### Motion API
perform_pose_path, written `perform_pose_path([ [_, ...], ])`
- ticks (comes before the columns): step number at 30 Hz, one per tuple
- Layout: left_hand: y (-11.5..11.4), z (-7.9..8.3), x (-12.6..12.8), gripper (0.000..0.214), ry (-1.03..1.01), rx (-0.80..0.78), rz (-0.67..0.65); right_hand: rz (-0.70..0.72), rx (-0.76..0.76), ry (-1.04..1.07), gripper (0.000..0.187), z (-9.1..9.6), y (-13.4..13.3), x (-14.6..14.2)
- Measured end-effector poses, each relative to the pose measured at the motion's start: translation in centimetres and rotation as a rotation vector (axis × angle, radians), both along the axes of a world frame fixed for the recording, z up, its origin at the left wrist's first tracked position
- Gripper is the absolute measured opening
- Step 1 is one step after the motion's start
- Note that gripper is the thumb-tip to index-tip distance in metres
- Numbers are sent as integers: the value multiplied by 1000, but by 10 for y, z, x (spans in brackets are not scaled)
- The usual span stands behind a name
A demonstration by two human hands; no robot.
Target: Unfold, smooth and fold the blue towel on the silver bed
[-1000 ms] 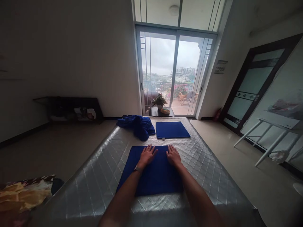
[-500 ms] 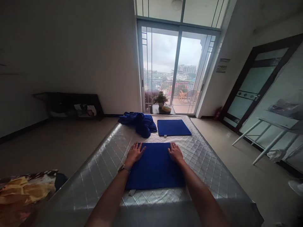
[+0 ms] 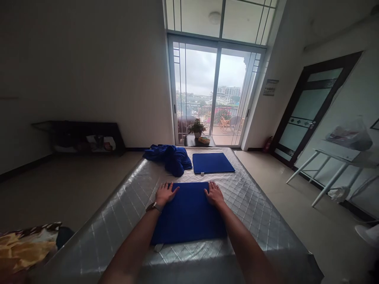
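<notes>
Near blue cloth: the flat rectangle point(image 3: 189, 213) lies on the silver-grey mattress point(image 3: 124, 213), centred in front of the person, long edges running crosswise.
Left grip: the left hand point(image 3: 166, 193) is spread wide over the far left corner, palm down, thumb reaching in across the blue; nothing appears pinched.
Right grip: the right hand point(image 3: 214, 194) is likewise spread at the far right corner, thumb inward, palm down, with no fold visibly gathered in it.
Pressing well: light, equal weight through both palms would probably suit this fabric best; strokes running outward from the middle should drive slack toward the edges without skewing the corners.
Caution: the mattress looks slick, so a heavier push from one side could slide the whole piece askew.
Cloth texture: matt, deep blue and evenly smooth over its face; the fibre cannot be told. A small pale tag point(image 3: 159, 248) sticks out at the near left edge.
Far blue panel: a second flat rectangle point(image 3: 213, 162) with crisp corners and its own white label point(image 3: 202, 174).
Blue heap: soft, rumpled fabric point(image 3: 174, 159) in rounded folds, just left of that panel.
Mattress surface: shiny, quilted in diamonds by raised-looking stitch lines.
</notes>
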State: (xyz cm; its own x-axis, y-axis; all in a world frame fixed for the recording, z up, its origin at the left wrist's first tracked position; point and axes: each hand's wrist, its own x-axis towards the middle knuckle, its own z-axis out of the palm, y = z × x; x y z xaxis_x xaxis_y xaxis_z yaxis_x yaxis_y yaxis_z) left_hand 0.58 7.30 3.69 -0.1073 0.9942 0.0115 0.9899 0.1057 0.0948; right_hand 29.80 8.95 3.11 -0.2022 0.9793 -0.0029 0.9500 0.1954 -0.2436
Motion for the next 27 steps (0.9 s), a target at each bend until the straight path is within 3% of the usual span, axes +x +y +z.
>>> perform_pose_path([
  [2,8,5,19,83,2,25,-21,3,-5,4,73,1,-1,0],
  [5,18,8,69,80,-13,70,-164,5,0,19,73,2,-1,0],
  [9,20,-3,142,68,-61,115,-371,20,-5,4,68,-1,1,2],
  [11,18,-11,162,63,-86,127,-405,38,-11,-22,64,-3,1,4],
  [13,16,-17,167,63,-105,132,-403,44,-9,-36,64,-4,2,4],
  [17,11,-23,139,67,-115,123,-352,22,21,-7,67,-4,2,2],
  [24,-9,-18,37,76,-50,63,-97,4,20,-2,69,-5,3,0],
  [27,-18,-17,7,79,-42,65,-15,-5,-2,-27,69,0,4,-1],
])
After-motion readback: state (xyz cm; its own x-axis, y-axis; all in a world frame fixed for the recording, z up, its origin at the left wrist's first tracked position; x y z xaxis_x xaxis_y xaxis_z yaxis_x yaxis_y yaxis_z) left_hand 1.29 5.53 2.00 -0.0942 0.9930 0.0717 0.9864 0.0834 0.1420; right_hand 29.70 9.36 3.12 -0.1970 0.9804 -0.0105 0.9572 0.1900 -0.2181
